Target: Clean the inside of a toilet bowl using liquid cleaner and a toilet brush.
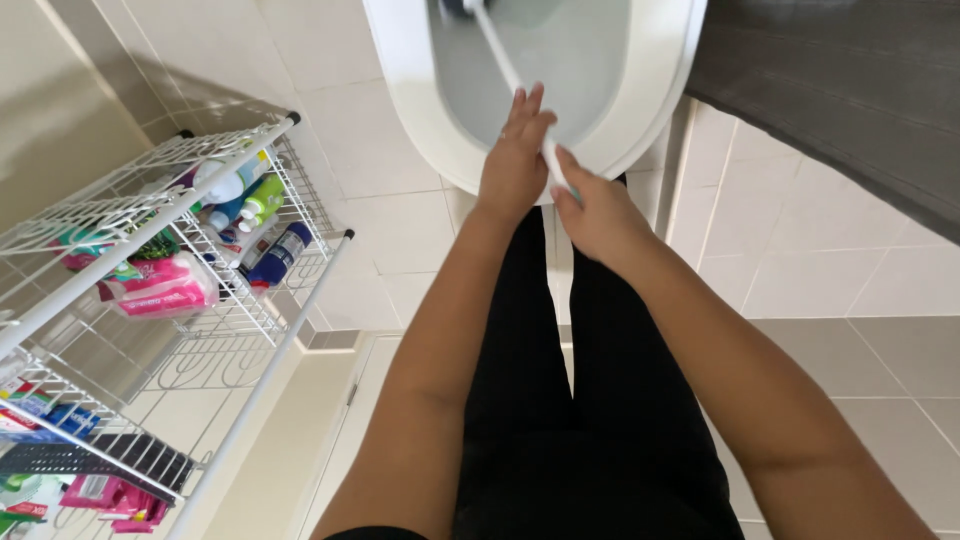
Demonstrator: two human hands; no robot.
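- both hands grip one long white brush handle (508,70) that runs from the person's front up into a white toilet bowl (655,90) at the top of the view.
- the left hand (513,165) sits higher on the handle, fingers curled round it from the left, fingertips pointing toward the bowl; it is closed on the handle.
- the right hand (597,215) sits just below and to the right, touching the lower end of the handle, fingers wrapped round it so the end is hidden in the fist.
- the two hands are just beside each other, nearly touching, over the front rim of the bowl.
- the dark brush head (458,8) is at the far end of the handle, inside the bowl, cut off by the top edge and blurred.
- the person's legs in black trousers (590,420) stand below the hands on a pale tiled floor (800,290).
- to the left stands a white wire rack (160,215) with shelves; the upper shelf holds bottles (262,205) lying on their sides and a pink packet (165,290).
- the lower shelf holds more pink and blue packets (105,495), partly cut off.
- a grey panel (850,90) fills the upper right corner.
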